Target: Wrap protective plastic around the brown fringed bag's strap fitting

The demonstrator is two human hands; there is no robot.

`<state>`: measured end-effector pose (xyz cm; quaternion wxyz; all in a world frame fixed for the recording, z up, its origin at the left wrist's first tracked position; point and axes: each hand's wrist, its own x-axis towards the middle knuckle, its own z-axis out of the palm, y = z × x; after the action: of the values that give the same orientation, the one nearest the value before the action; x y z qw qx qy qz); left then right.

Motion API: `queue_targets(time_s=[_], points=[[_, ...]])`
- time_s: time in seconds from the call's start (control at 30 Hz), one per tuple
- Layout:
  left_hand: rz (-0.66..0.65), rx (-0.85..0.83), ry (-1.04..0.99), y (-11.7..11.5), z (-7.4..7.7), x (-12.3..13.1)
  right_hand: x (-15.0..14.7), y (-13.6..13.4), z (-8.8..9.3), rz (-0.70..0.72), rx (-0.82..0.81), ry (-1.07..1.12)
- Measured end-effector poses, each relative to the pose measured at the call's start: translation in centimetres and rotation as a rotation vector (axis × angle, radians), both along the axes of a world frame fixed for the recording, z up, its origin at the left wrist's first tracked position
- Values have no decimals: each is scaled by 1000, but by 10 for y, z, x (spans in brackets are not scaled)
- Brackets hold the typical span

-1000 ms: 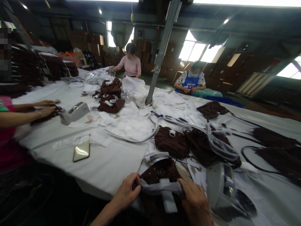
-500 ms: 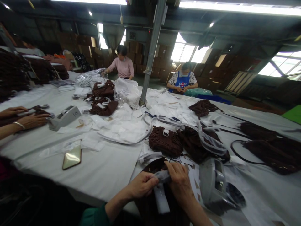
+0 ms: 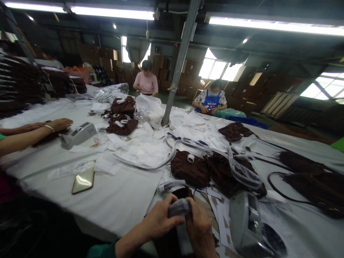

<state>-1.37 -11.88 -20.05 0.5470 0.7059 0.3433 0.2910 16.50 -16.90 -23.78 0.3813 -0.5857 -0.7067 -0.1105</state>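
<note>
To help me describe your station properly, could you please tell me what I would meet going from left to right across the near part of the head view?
Phone, left hand, grey wrapped strip between the hands, right hand, near tape dispenser.

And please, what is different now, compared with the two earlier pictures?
The left hand and right hand have come together; the grey strip, earlier stretched between them, now shows only a short, bent part. The co-worker in pink has drawn one arm back from the clear plastic pile. The phone and the tape dispenser beside the right hand stay where they were.
</note>
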Motion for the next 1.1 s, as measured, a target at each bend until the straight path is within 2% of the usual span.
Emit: queue_targets(time_s=[0.07, 0.17, 0.23, 0.3, 0.37, 0.43, 0.53, 0.6, 0.67, 0.77, 0.87, 0.97, 1.1], points=[[19, 53, 63, 4, 1, -1, -10, 2, 9, 2, -99, 195], [-105, 57, 56, 12, 4, -3, -26, 2, 24, 41, -355, 592], [-176, -33, 22, 15, 4, -4, -32, 2, 31, 112, -499, 817], [-170, -179, -35, 18, 2, -6, -32, -1, 33, 164, -583, 882], [-117, -330, -90, 19, -1, -8, -28, -4, 31, 163, -537, 738], [-72, -427, -108, 20, -4, -10, -20, -7, 27, 186, -348, 436], [-77, -411, -70, 18, -4, -9, -8, -6, 21, 237, -52, -45], [-82, -367, -57, 17, -2, -5, -2, -2, 19, 234, 54, -270], [-50, -354, -63, 15, 1, 1, 1, 4, 19, 231, 118, -403], [-19, -376, -74, 14, 4, 6, 1, 12, 21, 247, 207, -491], [-62, -413, -63, 15, 7, 4, -1, 14, 24, 222, 291, -467], [-122, -498, -109, 16, 7, -5, -6, 8, 28, 145, 199, -399], [-29, -532, -213, 14, 5, -12, -18, -3, 26, 81, 19, -288]])
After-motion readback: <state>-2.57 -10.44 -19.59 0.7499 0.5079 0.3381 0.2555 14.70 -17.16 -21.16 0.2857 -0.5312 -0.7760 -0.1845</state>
